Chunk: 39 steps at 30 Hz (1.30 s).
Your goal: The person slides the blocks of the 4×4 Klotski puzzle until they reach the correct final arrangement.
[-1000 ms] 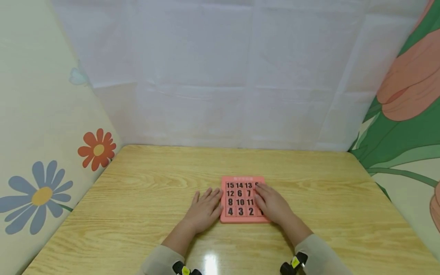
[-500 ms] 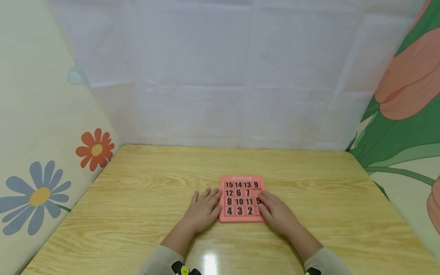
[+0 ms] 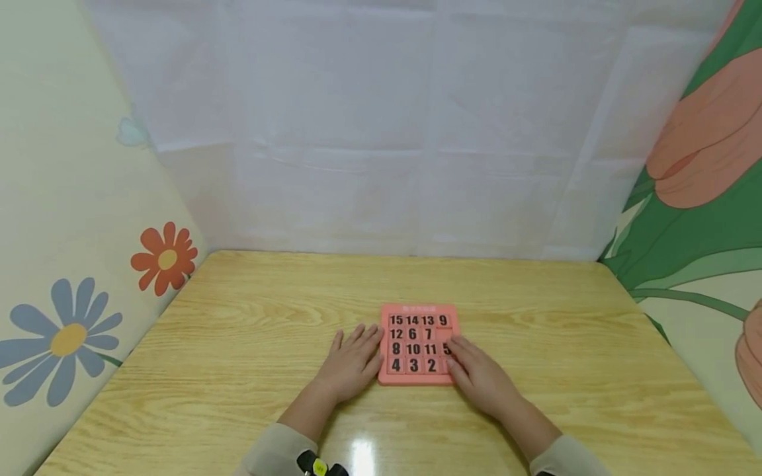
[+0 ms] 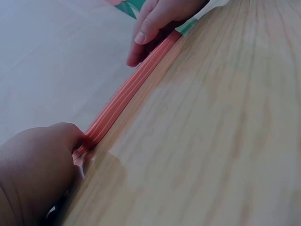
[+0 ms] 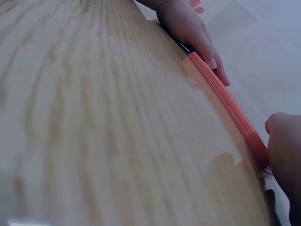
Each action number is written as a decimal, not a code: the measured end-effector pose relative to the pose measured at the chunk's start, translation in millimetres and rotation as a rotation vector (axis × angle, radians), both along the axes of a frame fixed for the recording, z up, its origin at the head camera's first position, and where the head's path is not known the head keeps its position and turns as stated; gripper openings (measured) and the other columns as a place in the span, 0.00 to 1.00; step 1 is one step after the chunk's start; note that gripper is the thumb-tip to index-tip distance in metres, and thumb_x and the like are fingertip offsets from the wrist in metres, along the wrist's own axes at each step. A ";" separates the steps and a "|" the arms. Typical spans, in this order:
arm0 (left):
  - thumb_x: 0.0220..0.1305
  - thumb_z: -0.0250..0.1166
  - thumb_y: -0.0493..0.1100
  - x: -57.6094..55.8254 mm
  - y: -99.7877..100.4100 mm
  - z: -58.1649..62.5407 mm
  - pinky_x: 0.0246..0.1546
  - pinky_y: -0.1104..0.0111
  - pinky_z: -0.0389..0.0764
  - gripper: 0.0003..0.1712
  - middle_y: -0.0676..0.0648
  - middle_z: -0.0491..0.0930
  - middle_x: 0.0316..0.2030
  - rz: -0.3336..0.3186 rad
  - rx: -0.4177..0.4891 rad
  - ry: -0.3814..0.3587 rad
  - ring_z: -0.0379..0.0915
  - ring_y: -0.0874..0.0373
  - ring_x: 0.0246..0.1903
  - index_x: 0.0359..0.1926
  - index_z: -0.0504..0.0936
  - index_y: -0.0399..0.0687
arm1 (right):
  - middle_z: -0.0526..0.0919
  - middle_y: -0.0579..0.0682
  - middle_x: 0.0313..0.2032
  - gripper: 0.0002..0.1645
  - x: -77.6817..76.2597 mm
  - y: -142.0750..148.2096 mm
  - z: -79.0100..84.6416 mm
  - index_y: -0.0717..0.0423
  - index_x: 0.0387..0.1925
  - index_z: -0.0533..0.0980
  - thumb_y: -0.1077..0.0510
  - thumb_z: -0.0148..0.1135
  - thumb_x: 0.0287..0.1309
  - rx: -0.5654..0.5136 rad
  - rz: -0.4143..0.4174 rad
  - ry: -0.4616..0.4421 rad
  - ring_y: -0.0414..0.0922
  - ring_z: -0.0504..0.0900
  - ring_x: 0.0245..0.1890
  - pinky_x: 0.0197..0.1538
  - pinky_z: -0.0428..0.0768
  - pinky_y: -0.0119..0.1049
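A pink sliding number puzzle (image 3: 411,381) lies flat on the table, black digits on its square tiles. The top row reads 15, 14, 13, 9, and the slot (image 3: 444,334) under the 9 is vacant. My left hand (image 3: 351,365) rests on the table with extended fingers, thumb and fingertips right at the puzzle's left edge. On the other side, my right hand (image 3: 483,377) reaches over the right edge, fingertips at the 5 tile and thumb over the bottom right tile, which is mostly hidden. Low along the wood, the left wrist view shows the puzzle's ridged side (image 4: 127,94).
The wood-grain table (image 3: 268,297) extends around the puzzle on all sides. A white sheet (image 3: 369,132) hangs behind its far edge. Panels with painted flowers (image 3: 167,259) flank it left and right. Light sleeves with dark wrist straps (image 3: 320,467) enter from the bottom.
My right hand has drawn back towards me and to the right, off the top right tiles, uncovering the 9 and the vacant slot. The left hand has stayed in place.
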<state>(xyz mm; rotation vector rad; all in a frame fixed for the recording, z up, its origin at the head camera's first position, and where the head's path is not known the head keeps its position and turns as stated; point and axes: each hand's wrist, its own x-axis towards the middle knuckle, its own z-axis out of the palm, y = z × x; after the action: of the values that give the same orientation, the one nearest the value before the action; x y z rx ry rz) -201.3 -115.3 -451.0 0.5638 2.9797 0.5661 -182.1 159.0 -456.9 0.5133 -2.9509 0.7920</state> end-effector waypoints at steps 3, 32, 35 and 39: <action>0.76 0.44 0.55 0.1 0.3 -0.1 0.75 0.42 0.37 0.32 0.46 0.57 0.75 0.000 0.008 0.001 0.45 0.45 0.76 0.75 0.59 0.49 | 0.67 0.56 0.71 0.29 0.7 1.0 0.1 0.58 0.68 0.69 0.49 0.50 0.71 0.008 0.015 0.021 0.55 0.65 0.72 0.74 0.62 0.52; 0.76 0.44 0.56 -0.9 -0.6 -1.0 0.75 0.42 0.37 0.32 0.46 0.56 0.76 0.001 -0.005 0.000 0.45 0.45 0.77 0.75 0.58 0.50 | 0.72 0.56 0.67 0.26 -13.9 -3.5 1.2 0.58 0.64 0.73 0.51 0.52 0.70 0.044 0.095 0.099 0.54 0.69 0.69 0.73 0.64 0.51; 0.76 0.44 0.56 -0.8 -0.9 -0.9 0.75 0.42 0.38 0.32 0.46 0.56 0.76 0.002 -0.005 0.001 0.45 0.45 0.77 0.75 0.58 0.50 | 0.71 0.55 0.68 0.26 -16.2 -4.9 1.5 0.58 0.65 0.72 0.51 0.51 0.71 0.049 0.089 0.088 0.53 0.68 0.70 0.74 0.61 0.50; 0.76 0.44 0.55 0.0 -1.4 -0.1 0.75 0.42 0.38 0.32 0.46 0.56 0.75 0.002 -0.001 -0.001 0.45 0.45 0.77 0.75 0.59 0.50 | 0.70 0.55 0.68 0.27 -17.4 -7.1 2.7 0.58 0.65 0.71 0.51 0.50 0.71 0.046 0.081 0.069 0.53 0.67 0.71 0.75 0.60 0.50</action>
<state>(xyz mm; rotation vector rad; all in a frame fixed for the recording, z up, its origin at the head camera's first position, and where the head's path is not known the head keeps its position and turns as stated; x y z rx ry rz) -201.4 -116.6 -451.2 0.5595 2.9797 0.5648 -199.5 151.9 -454.2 0.6537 -2.9069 0.6996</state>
